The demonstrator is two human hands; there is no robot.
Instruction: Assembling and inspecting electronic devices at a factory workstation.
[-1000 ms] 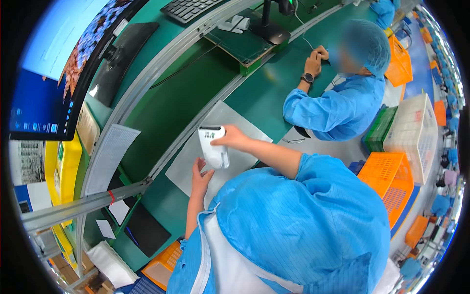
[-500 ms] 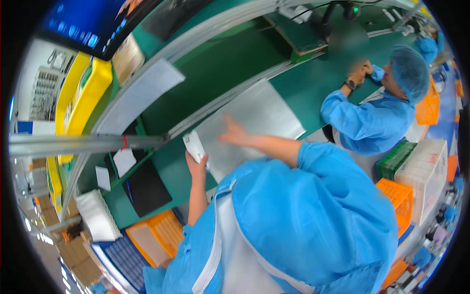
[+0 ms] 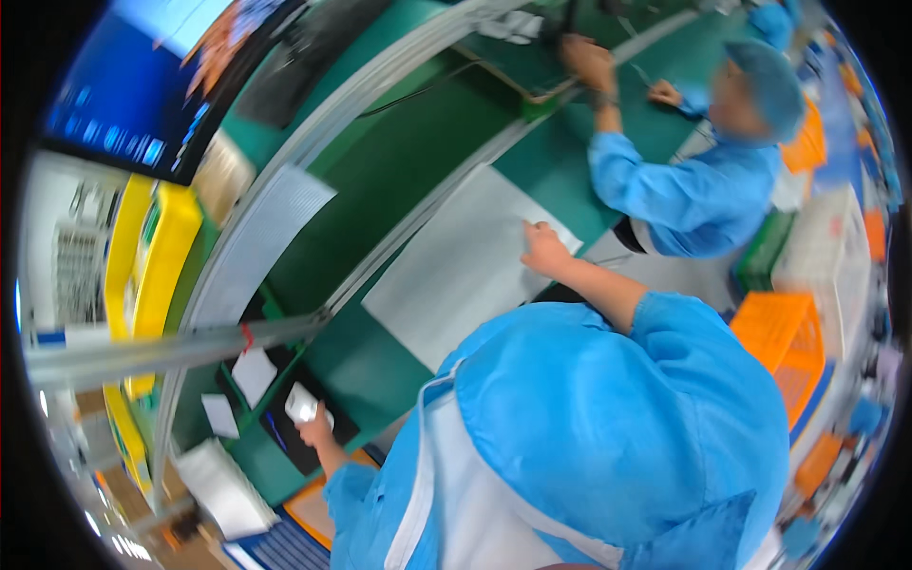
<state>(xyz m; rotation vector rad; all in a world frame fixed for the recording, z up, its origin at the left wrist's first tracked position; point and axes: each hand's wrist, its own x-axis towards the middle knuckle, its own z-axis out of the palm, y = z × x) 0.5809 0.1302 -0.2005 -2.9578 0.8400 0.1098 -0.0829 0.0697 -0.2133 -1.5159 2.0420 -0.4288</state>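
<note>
One white handheld device [image 3: 302, 403] sits in the left hand [image 3: 316, 429], whose fingers are clamped around its lower part. It lies above the black mat [image 3: 296, 456], to the left of the large pale sheet [image 3: 456, 275] on the green surface [image 3: 378, 369]. Its long axis seems to run from upper left to lower right, though blur and foreshortening leave this unsure. The right hand [image 3: 546, 251] is well apart from it, at the sheet's right side, fingers apart and holding nothing; whether they touch the sheet, I cannot tell. The left hand is plainly the nearer.

No brand can be made out on the device, where any marking is smeared by blur. The printed paper [image 3: 249, 255] on the metal frame carries rows too fine to read, and the monitor [image 3: 123, 104] shows only blurred icons on blue.
</note>
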